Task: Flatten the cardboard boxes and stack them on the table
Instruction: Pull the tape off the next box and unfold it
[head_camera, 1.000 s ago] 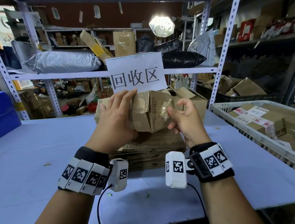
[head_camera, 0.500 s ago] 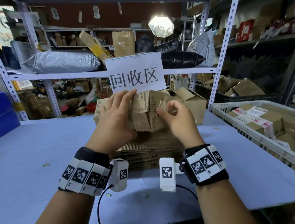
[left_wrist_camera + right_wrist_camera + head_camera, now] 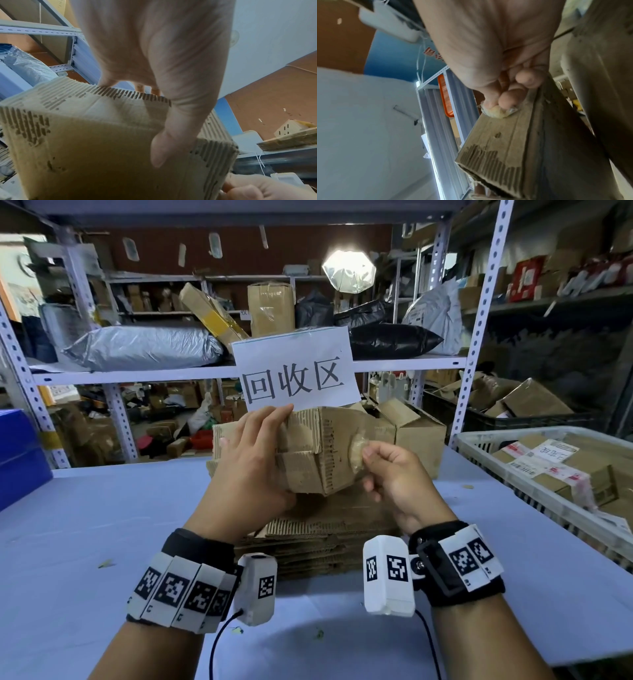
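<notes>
A worn brown cardboard box [image 3: 322,453] with torn, ribbed patches is held in the air above a stack of flattened cardboard [image 3: 329,529] on the blue table [image 3: 85,535]. My left hand [image 3: 253,470] grips the box's left side, thumb across its near face [image 3: 171,135]. My right hand [image 3: 387,470] pinches a crumpled wad of clear tape [image 3: 358,451] stuck to the box's right end; in the right wrist view thumb and forefinger squeeze the tape [image 3: 496,112] against the box [image 3: 501,142].
Another brown box [image 3: 414,436] stands behind on the table. A white crate [image 3: 534,491] of labelled parcels sits at the right. A blue bin [image 3: 20,457] is at the far left. A paper sign [image 3: 298,371] hangs on the metal shelving behind.
My right hand went back to the box's right end, took the tape there and drew it rightward in a wad. The left hand kept its grip; the box turned slightly.
</notes>
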Tool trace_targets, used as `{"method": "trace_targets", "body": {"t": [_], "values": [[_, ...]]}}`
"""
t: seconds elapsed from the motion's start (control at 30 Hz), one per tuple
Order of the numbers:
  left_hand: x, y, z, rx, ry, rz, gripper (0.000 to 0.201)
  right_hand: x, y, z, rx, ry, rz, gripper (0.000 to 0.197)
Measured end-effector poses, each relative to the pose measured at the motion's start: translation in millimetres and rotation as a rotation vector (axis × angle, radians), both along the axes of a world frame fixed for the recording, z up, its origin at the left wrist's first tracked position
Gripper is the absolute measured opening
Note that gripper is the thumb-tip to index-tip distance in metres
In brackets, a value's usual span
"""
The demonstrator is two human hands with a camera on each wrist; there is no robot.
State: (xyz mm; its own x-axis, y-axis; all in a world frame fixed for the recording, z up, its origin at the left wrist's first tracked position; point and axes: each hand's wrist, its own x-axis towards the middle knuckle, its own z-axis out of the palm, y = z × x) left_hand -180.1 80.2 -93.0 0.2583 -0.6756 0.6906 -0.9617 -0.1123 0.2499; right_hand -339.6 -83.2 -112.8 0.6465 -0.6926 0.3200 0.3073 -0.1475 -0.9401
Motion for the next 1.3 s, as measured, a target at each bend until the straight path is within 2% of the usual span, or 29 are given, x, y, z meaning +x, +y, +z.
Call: {"method": "trace_targets", "body": {"t": [0.1,0.2,0.27,0.43,0.6,0.77,0.87,0.93,1.0,1.03,1.13,1.17,1.23,1.3], "values": [[2,0,0,0.001,0.002,0.014,0.122,1,-3,-3,0.078,-0.005,-0.008,0.020],[5,0,-1,-0.004,0.009,0.020,0.123,-2,-18,-4,0.088,0.045,-0.145,0.019],[6,0,-1,-0.004,0.009,0.023,0.124,-3,-35,-2,0.060,0.143,-0.217,0.021],[8,1,-4,-0.012,-0.018,0.012,0.125,-3,-89,14,-0.024,0.530,-0.340,0.022],[8,-2,-6,-0.037,-0.026,-0.003,0.126,-19,-126,9,-0.246,1.045,-0.309,0.026],[8,-2,-6,-0.038,-0.048,-0.010,0.125,-32,-140,-13,-0.413,1.408,-0.384,0.035],[8,-2,-6,-0.033,-0.046,0.002,0.126,-35,-151,-21,-0.524,1.537,-0.395,0.035],[7,-2,-6,-0.033,-0.044,0.002,0.127,-29,-155,-22,-0.520,1.511,-0.409,0.039],[6,-2,-6,-0.033,-0.050,-0.003,0.127,-23,-148,-18,-0.524,1.558,-0.431,0.045],[5,-2,-6,-0.033,-0.051,-0.006,0.127,-20,-146,-17,-0.532,1.588,-0.466,0.051],[4,-1,-5,-0.025,-0.033,0.002,0.127,-6,-132,-12,-0.551,1.464,-0.533,0.078],[4,-1,-5,-0.020,-0.028,0.004,0.127,-1,-128,-10,-0.526,1.433,-0.527,0.072],[5,0,-5,-0.020,-0.027,-0.002,0.127,7,-125,-4,-0.462,1.307,-0.497,0.045],[6,1,-5,-0.022,-0.028,-0.008,0.129,11,-124,5,-0.424,1.196,-0.428,0.029]]}}
